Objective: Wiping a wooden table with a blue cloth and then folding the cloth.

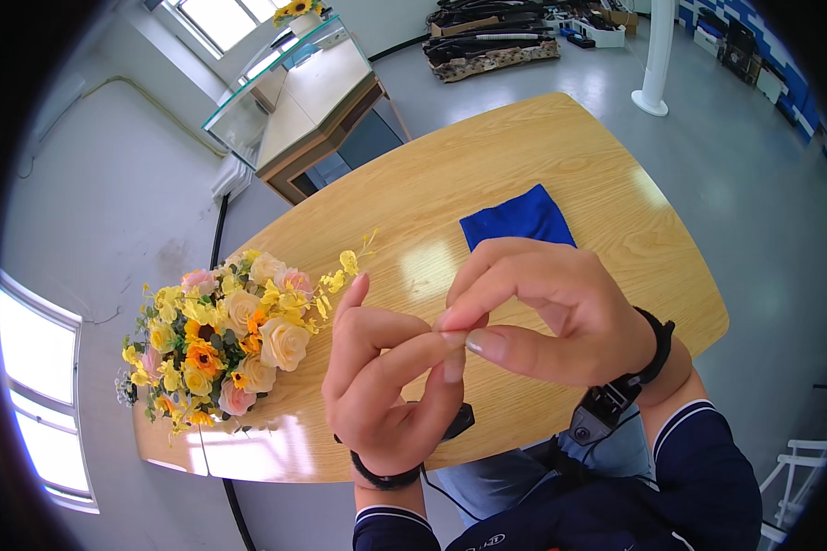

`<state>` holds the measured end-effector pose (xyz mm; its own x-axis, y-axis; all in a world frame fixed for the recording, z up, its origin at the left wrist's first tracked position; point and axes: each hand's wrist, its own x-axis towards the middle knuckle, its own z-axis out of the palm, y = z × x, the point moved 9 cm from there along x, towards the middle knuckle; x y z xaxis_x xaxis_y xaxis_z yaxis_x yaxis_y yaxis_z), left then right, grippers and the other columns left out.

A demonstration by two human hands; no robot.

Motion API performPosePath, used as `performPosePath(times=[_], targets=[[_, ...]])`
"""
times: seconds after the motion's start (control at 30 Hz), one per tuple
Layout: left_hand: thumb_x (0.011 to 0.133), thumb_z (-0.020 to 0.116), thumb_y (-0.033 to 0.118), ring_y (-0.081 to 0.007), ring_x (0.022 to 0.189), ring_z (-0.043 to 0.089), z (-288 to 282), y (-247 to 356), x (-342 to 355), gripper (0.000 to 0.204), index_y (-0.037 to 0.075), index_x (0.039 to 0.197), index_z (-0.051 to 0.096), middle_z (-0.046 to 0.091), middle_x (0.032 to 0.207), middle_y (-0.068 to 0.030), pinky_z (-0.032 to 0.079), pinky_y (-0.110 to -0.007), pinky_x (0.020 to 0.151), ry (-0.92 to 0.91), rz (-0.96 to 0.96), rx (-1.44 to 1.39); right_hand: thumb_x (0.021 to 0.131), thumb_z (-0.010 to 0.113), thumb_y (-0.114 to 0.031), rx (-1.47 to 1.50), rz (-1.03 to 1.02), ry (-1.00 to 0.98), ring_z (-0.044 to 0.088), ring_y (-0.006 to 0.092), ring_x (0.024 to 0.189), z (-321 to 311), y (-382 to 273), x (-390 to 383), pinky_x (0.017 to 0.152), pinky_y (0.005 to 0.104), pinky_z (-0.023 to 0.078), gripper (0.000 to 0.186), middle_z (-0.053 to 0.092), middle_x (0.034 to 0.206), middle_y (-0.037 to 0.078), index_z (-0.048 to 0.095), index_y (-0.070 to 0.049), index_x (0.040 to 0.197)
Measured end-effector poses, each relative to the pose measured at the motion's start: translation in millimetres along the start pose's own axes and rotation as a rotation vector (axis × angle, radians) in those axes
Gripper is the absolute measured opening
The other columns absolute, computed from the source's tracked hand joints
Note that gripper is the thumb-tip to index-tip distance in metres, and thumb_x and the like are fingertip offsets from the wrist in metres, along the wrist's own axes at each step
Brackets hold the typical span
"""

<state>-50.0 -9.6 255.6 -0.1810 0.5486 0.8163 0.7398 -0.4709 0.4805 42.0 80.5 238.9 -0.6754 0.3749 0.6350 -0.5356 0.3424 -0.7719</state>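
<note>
My left hand (386, 386) is raised over the wooden table (597, 156), fingers curled and pinched at the tips, one finger lifted. My right hand (551, 312) meets it from the right in a pinch, thumb and forefinger touching my left fingertips. Whatever may be between the fingertips is too small to make out. Behind my right hand lies a folded blue cloth (515, 211). To the left of my hands stands a bouquet of yellow, cream and pink flowers (239, 340). Both wrists wear black straps with small devices (597, 413), the left one partly hidden.
A glass-topped counter (312, 101) with sunflowers (299, 11) stands beyond the table. Dark bundled items (487, 46) lie on the floor at the back, near a white pillar (654, 64). Windows (37, 386) are in the left wall; a white metal frame (795, 459) is at lower right.
</note>
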Motion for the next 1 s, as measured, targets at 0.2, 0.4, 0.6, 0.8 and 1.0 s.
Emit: performPosePath(times=[0.2, 0.4, 0.6, 0.8, 1.0], targets=[[0.064, 0.071, 0.001, -0.0156, 0.067, 0.056, 3, 3, 0, 0.02, 0.012, 0.08, 0.066, 0.06, 0.075, -0.0001, 0.036, -0.049, 0.1, -0.035, 0.04, 0.063, 0.08, 0.06, 0.006, 0.029, 0.015, 0.015, 0.058, 0.019, 0.089, -1, 3, -1, 0.078, 0.0282, 0.045, 0.015, 0.06, 0.094, 0.012, 0.064, 0.002, 0.094], [0.064, 0.071, 0.0, -0.0155, 0.067, 0.056, 3, 4, 0, 0.02, 0.011, 0.08, 0.066, 0.059, 0.074, 0.0, 0.036, -0.048, 0.101, -0.038, 0.046, 0.078, 0.08, 0.06, 0.006, 0.017, 0.015, 0.01, 0.059, 0.0193, 0.088, -2, 3, -1, 0.078, 0.0282, 0.046, 0.015, 0.061, 0.095, 0.013, 0.065, 0.002, 0.093], [0.063, 0.071, -0.001, -0.0151, 0.067, 0.056, 2, 3, 0, 0.021, 0.011, 0.079, 0.066, 0.06, 0.075, 0.0001, 0.036, -0.048, 0.1, -0.014, 0.05, 0.073, 0.079, 0.06, 0.006, -0.047, -0.03, 0.002, 0.06, 0.0196, 0.087, -2, -3, 0, 0.077, 0.028, 0.047, 0.017, 0.062, 0.094, 0.013, 0.065, 0.002, 0.095], [0.063, 0.071, -0.002, -0.0156, 0.067, 0.056, 3, 4, 1, 0.021, 0.011, 0.079, 0.066, 0.059, 0.074, 0.0001, 0.036, -0.048, 0.1, -0.04, 0.043, 0.098, 0.079, 0.06, 0.006, -0.039, -0.03, 0.016, 0.061, 0.0201, 0.087, -3, -2, 0, 0.077, 0.0279, 0.047, 0.017, 0.062, 0.095, 0.013, 0.066, 0.002, 0.095], [0.065, 0.071, -0.002, -0.0158, 0.068, 0.056, 2, 2, 1, 0.02, 0.011, 0.079, 0.066, 0.059, 0.074, -0.0005, 0.036, -0.048, 0.1, -0.023, 0.023, 0.083, 0.08, 0.058, 0.005, -0.129, -0.053, 0.004, 0.061, 0.0208, 0.086, -4, -8, 0, 0.077, 0.0285, 0.047, 0.014, 0.062, 0.094, 0.013, 0.066, 0.001, 0.092]])
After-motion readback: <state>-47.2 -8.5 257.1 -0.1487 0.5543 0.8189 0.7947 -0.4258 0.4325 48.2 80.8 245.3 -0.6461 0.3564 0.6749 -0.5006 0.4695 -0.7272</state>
